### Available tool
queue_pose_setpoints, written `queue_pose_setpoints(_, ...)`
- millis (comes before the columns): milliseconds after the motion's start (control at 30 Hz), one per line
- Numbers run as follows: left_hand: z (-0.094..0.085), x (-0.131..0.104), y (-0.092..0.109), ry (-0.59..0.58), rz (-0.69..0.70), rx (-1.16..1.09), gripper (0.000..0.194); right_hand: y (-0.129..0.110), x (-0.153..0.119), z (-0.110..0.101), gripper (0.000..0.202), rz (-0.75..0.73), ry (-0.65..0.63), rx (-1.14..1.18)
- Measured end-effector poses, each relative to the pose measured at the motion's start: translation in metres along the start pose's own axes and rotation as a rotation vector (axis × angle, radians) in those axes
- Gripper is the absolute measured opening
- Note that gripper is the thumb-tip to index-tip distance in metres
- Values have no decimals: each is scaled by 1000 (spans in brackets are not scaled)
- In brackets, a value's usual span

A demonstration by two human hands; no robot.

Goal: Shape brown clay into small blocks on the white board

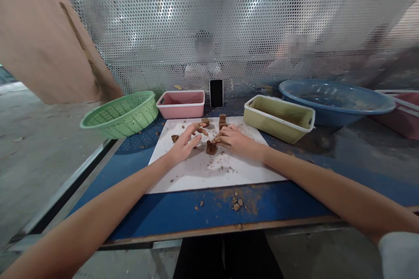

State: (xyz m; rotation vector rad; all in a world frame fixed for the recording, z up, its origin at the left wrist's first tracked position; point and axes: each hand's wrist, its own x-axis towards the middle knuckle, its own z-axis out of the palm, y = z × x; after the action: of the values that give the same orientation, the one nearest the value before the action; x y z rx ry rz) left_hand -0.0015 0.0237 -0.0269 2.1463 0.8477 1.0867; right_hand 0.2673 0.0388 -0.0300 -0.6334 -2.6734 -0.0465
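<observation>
My left hand [186, 143] hovers over the left part of a white board [196, 174], its fingers apart and nothing held. Beside its wrist sits a small brown lump [175, 138]. My right hand [233, 140] has its fingers pressed together, with the fingertips at the upper right of a notched brown clay-like piece [211, 148] on the board. Its fingers partly hide that contact. Farther back, a brown block [205, 121] lies beyond my left fingers, and a stepped brown block [222, 120] stands behind my right hand. Brown crumbs are scattered across the board.
Along the back stand a green basket [126, 115], a pink bin [183, 107], an upright phone [216, 93], an olive bin [278, 117] and a blue basin [337, 104]. A perforated metal screen [238, 22] rises behind them. Small lumps [237, 202] lie near the blue table's front edge.
</observation>
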Motion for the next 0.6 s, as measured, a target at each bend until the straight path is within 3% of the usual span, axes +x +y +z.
queue_pose_setpoints(200, 0, 2, 4, 72, -48, 9, 52, -1, -2, 1, 25, 17, 10, 8)
queue_pose_setpoints(333, -1, 2, 6, 104, -74, 19, 51, -9, -3, -4, 27, 171, 54, 54)
queue_pose_setpoints(500, -2, 2, 5, 127, -101, 7, 49, -29, 3, -4, 54, 331, 66, 130)
queue_pose_setpoints(600, -1, 1, 5, 148, -103, 8, 44, -36, 6, 1, 54, 386, 93, 156)
